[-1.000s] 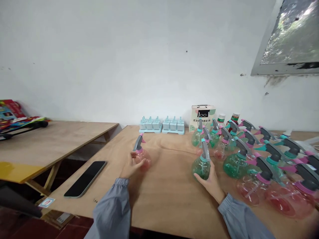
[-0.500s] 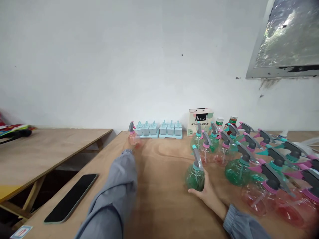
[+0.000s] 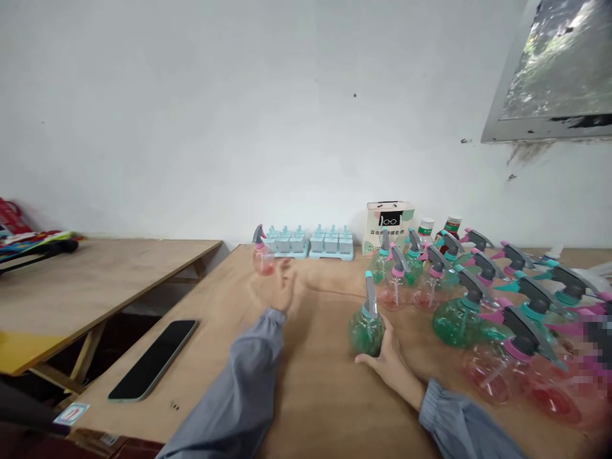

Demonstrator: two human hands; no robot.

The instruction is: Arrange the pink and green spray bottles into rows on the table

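Observation:
My right hand (image 3: 392,360) is wrapped round the body of a green spray bottle (image 3: 366,331) with a grey and teal trigger head, upright at the middle of the table. My left hand (image 3: 283,285), a little blurred, is over the table with fingers apart and nothing in it. Just beyond it stands a pink spray bottle (image 3: 264,260) at the far left corner, apart from the fingers. Several more pink and green spray bottles, such as a green one (image 3: 456,324) and a clear pink one (image 3: 490,373), crowd the right side.
Two light-blue popsicle moulds (image 3: 332,245) and a paper bag (image 3: 388,226) stand along the wall. A black phone (image 3: 153,360) lies at the left edge. Across a gap is another wooden table (image 3: 109,274) with colourful items on it. Capped bottles (image 3: 425,228) stand behind the sprayers.
My left hand has let go of the pink spray bottle at the far corner and drawn back toward me and right. The green bottle in my right hand has shifted slightly left.

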